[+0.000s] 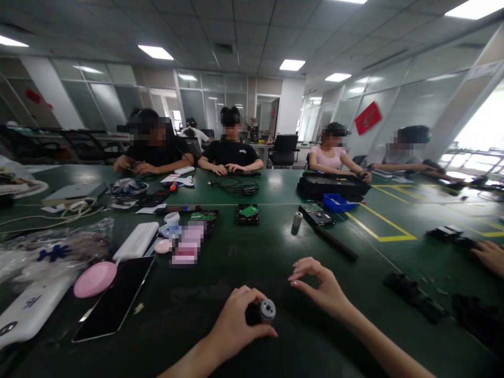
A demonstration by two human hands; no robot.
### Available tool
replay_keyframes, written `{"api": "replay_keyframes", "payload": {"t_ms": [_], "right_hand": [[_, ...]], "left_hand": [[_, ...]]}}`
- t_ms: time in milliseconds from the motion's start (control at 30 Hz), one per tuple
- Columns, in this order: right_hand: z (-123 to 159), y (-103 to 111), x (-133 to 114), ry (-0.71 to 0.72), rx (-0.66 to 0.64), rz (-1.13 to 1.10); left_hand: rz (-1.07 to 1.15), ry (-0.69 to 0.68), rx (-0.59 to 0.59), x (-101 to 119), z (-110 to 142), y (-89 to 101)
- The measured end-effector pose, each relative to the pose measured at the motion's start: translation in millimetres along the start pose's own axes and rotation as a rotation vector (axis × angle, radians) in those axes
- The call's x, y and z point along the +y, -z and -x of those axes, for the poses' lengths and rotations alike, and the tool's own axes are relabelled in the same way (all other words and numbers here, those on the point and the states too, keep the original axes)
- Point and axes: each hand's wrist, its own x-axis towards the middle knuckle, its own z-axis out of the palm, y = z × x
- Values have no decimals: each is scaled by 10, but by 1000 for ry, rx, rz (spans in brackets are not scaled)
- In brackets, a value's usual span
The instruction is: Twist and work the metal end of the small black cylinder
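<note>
My left hand [241,316] curls round a small grey metal cylinder [268,312], whose round top shows dark holes. Its fingers are at the cylinder's far left side and its thumb is at the near side. To the right, my right hand [321,286] hovers above the table with nothing in it, its fingers curved and a gap between thumb and fingertips. A second metal cylinder [297,219] stands upright farther out, beside a hard drive [317,215] with a green board.
A black bar [334,242] lies right of centre. Another drive [248,214], a blue tray [340,203] and a black case [333,185] sit farther out. A tablet [116,299], a pink disc [95,279] and plastic bags [59,247] lie left. Several people sit around the green table.
</note>
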Motion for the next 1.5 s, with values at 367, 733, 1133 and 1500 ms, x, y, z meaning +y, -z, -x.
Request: {"api": "replay_keyframes", "payload": {"t_ms": [367, 733, 1133, 1500], "right_hand": [[12, 259, 126, -74, -378, 302], [10, -12, -4, -16, -139, 300], [104, -435, -414, 62, -134, 324], [104, -391, -410, 20, -90, 226]], "left_hand": [[-1, -8, 1, -9, -12, -2], [-3, -22, 14, -18, -19, -8], [-4, -45, 45, -57, -5, -43], [10, -35, 31, -71, 0, -41]]}}
